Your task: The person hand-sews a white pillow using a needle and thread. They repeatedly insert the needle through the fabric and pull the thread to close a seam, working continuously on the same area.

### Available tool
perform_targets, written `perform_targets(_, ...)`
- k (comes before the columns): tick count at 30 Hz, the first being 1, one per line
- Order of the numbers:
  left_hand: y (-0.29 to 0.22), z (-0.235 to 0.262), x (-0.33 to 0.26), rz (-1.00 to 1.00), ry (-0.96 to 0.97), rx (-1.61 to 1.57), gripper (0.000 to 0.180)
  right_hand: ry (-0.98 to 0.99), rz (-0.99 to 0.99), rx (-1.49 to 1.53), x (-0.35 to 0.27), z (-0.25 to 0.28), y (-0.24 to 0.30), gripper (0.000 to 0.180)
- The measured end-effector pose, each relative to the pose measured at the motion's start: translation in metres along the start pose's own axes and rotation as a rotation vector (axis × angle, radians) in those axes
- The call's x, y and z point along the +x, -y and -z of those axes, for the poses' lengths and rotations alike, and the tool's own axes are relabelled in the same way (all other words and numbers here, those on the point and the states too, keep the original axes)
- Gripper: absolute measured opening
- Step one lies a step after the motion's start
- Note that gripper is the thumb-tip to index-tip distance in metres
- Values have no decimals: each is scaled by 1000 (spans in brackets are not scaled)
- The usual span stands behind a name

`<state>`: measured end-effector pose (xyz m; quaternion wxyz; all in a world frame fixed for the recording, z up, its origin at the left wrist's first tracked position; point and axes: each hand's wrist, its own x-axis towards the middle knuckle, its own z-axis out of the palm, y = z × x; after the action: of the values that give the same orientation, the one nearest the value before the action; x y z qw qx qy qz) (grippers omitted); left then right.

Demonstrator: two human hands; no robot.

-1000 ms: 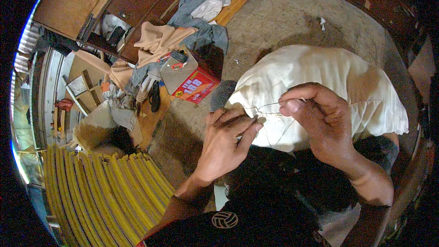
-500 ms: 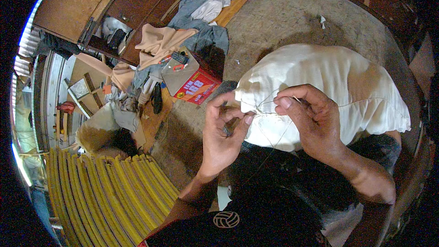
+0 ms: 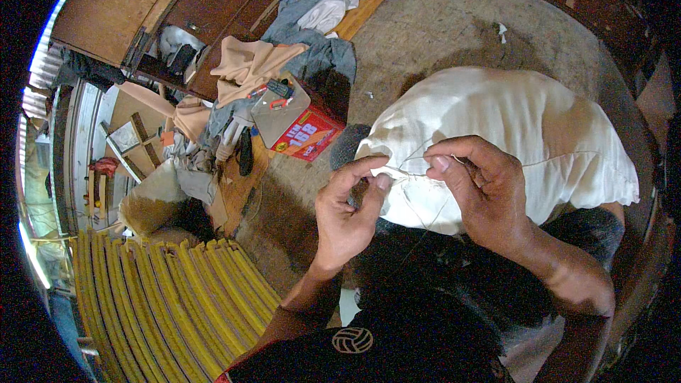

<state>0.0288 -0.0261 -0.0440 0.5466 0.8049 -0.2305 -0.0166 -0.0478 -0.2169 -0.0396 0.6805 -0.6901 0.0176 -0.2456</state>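
Note:
A large, plump bundle in white cloth (image 3: 511, 103) lies across my lap. At its left end my left hand (image 3: 346, 209) pinches the cloth's edge between thumb and forefinger. My right hand (image 3: 489, 188) is level with it, thumb and forefinger pressed together on a thin thread (image 3: 436, 214) near gathered cloth. Part of the thread hangs in a loop below the hands, over my dark clothing. Whether a needle is also in my right fingers is too small to tell. A seam line runs along the bundle's right side.
A box with a red printed side (image 3: 306, 133) stands left of the bundle, small tools on top. Beige fabric (image 3: 248, 67) and grey-blue cloth (image 3: 305, 10) lie behind it. Yellow-edged stacked sheets (image 3: 170, 305) fill the lower left. White scraps (image 3: 502, 32) dot the worn floor (image 3: 440, 14).
My left thumb and forefinger have closed on the cloth's edge, where they were further apart before. The right hand has shifted only slightly and stays pinched.

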Motion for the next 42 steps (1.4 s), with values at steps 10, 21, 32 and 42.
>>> perform_targets(10,1,1,0,-42,-36,-8,19,53,21,-50,1,-2,0,11)
perform_targets(21,6,-3,1,-59,-47,-46,19,71,-176,83,10,-1,1,19)
perform_targets(32,-1,6,-2,-12,2,-155,27,111,-336,142,20,2,9,22)
perform_targets(42,-17,22,0,-55,183,291,16,122,-129,-57,18,-3,-2,22)
